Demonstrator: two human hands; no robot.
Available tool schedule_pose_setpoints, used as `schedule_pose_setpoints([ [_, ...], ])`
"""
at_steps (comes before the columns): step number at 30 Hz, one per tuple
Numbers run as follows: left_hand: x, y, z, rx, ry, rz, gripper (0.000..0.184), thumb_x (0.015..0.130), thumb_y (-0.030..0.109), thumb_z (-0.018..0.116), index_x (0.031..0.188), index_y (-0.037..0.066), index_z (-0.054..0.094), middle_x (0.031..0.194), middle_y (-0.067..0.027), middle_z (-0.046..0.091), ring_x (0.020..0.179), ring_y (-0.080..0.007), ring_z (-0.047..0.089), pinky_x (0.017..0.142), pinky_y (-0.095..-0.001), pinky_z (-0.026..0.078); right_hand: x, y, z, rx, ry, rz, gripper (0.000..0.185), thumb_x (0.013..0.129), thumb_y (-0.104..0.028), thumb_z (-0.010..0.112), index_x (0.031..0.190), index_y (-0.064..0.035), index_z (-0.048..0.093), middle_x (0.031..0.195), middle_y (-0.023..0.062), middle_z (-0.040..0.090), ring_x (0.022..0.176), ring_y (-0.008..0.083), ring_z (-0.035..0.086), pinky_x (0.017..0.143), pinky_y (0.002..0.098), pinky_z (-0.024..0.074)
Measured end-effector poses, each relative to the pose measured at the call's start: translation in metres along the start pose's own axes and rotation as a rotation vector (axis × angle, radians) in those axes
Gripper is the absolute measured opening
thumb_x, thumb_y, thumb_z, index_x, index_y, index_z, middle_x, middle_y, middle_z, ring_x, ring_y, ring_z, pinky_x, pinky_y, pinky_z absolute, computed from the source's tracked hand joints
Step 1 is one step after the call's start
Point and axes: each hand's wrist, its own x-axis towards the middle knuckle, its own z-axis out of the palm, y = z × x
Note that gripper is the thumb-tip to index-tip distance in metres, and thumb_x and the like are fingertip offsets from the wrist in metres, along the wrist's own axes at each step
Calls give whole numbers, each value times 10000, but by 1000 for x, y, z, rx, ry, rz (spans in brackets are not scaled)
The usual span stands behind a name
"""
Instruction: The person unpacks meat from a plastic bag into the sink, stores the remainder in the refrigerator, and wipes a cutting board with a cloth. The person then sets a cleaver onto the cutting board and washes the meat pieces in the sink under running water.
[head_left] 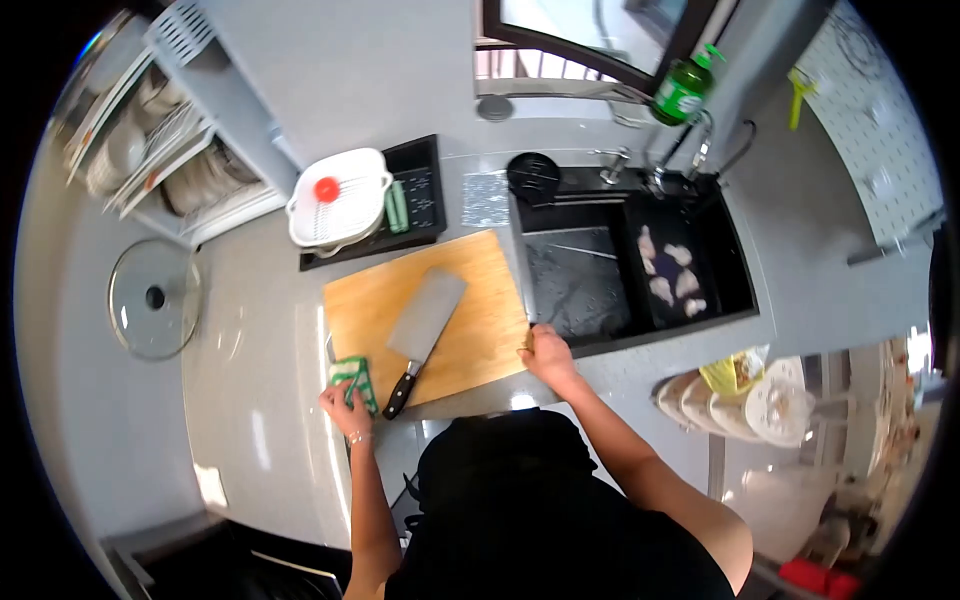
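Note:
A wooden cutting board (478, 330) lies on the counter in front of me, slightly turned. Across it rests a cleaver (428, 315), its broad blade toward the back and its black handle near the front edge. My left hand (347, 408) is closed on a green-and-white checked cloth (352, 376) at the board's front left corner. At the board's right edge, my right hand (550, 358) has its fingers curled around the rim, and the fingertips are partly hidden.
A black sink (580, 335) at right holds several pale meat pieces (686, 283). Behind the board, a white colander (350, 215) with a red round item stands on a black drain tray (428, 160). A glass lid (155, 298) is at left. A green soap bottle (682, 92) stands behind the sink.

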Motion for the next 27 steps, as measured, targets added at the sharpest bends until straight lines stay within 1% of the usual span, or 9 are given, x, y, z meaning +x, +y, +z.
schedule_pose_setpoints([
  [6, 24, -1, -8, 72, -71, 107, 245, 750, 0, 603, 980, 70, 651, 1019, -135, 428, 915, -279, 482, 851, -387, 411, -30, -11, 15, 61, 53, 94, 411, 743, -251, 706, 990, -6, 488, 1031, 211, 553, 938, 398, 569, 791, 449, 467],
  [10, 40, -7, -23, -136, -119, -15, 198, 783, 28, 599, 977, 34, 640, 1008, -120, 469, 957, -267, 492, 864, -361, 415, -35, -17, 5, 23, 46, 145, 411, 755, -233, 685, 1075, -42, 513, 1077, 174, 552, 942, 373, 574, 796, 427, 471],
  [11, 46, -9, -30, -161, -66, -20, 204, 803, 39, 593, 1003, 24, 629, 1014, -116, 493, 975, -261, 498, 868, -363, 417, -37, -16, 5, 17, 117, 128, 410, 761, -208, 668, 1117, -57, 533, 1066, 148, 567, 901, 322, 602, 777, 395, 485],
  [14, 77, -9, -61, -133, 117, 31, 227, 818, 40, 577, 1041, 31, 619, 1019, -119, 503, 977, -264, 506, 857, -361, 421, -43, -12, 2, 167, 178, 182, 383, 760, -187, 658, 1103, -50, 558, 1031, 132, 587, 832, 266, 625, 742, 366, 497],
  [16, 103, -29, -87, 54, 181, 87, 257, 812, 65, 596, 1066, 81, 623, 1102, -133, 511, 986, -284, 510, 849, -375, 425, -47, -11, 1, 212, 214, 170, 301, 770, -162, 641, 1042, -39, 595, 973, 127, 607, 774, 230, 629, 715, 348, 502],
  [18, 126, -48, -107, 549, 203, 229, 295, 785, 123, 639, 1079, 147, 630, 1210, -143, 483, 1035, -311, 487, 839, -427, 420, -52, 2, 6, 230, 251, 169, 269, 777, -153, 628, 1019, -36, 605, 959, 134, 609, 779, 242, 628, 718, 353, 502],
  [20, 136, -43, -111, 717, 116, 123, 340, 752, 175, 672, 1089, 191, 628, 1282, -152, 448, 1096, -342, 452, 834, -478, 409, -60, 1, 6, 129, 249, 137, 237, 797, -171, 597, 1007, -62, 612, 962, 140, 604, 858, 309, 613, 765, 388, 492],
  [22, 140, -51, -95, 599, 53, 214, 368, 735, 172, 680, 1098, 181, 623, 1277, -155, 448, 1140, -360, 424, 852, -506, 399, -68, -7, -3, 123, 175, 76, 229, 810, -196, 583, 1013, -90, 606, 986, 131, 599, 906, 320, 591, 789, 405, 480],
  [27, 113, 17, -30, 318, -184, 568, 355, 723, 121, 661, 1076, 127, 617, 1212, -165, 492, 1120, -372, 436, 889, -499, 380, -84, -17, -9, 151, 153, 85, 184, 832, -183, 555, 987, -90, 591, 988, 121, 581, 937, 321, 569, 801, 410, 470],
])
